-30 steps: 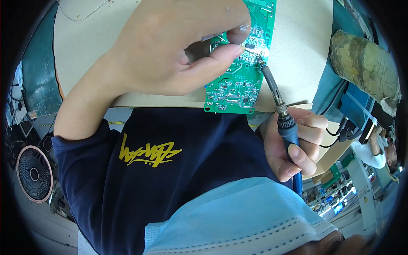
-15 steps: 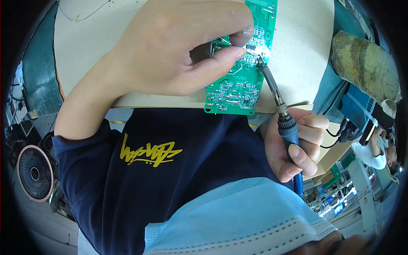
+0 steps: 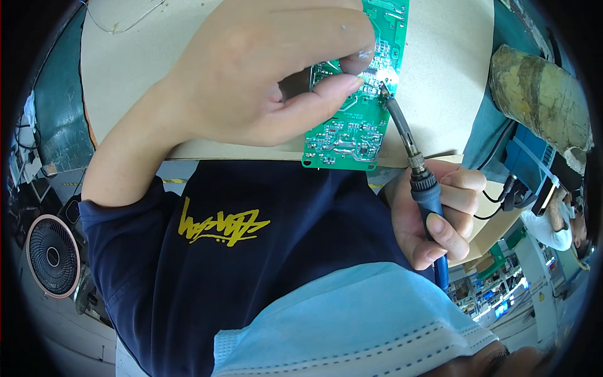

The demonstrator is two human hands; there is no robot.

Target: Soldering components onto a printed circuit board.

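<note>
A green circuit board point(image 3: 342, 135) with small soldered parts lies on brown cardboard point(image 3: 440, 75). My right hand point(image 3: 443, 217) is closed around the blue handle of a soldering iron point(image 3: 402, 129), whose tip touches or nearly touches the board near its right edge. A bright glare lies beside that tip. Reaching over the board from the left, my left hand point(image 3: 270, 75) has thumb and forefinger bent toward each other in a pinch, just left of the iron's tip. Whatever sits between these fingertips is too small and hidden to name.
A thin silvery wire point(image 3: 119, 28) curves over the cardboard's far left corner. At the right stand a worn, roll-shaped object point(image 3: 540, 97) and a blue box point(image 3: 531, 160) with black cables. A fan point(image 3: 53, 256) is at the left; another person point(image 3: 553, 223) is at the far right.
My left thumb tip has dropped slightly, widening the gap to the forefinger. The soldering iron, my right hand and the board have hardly moved.
</note>
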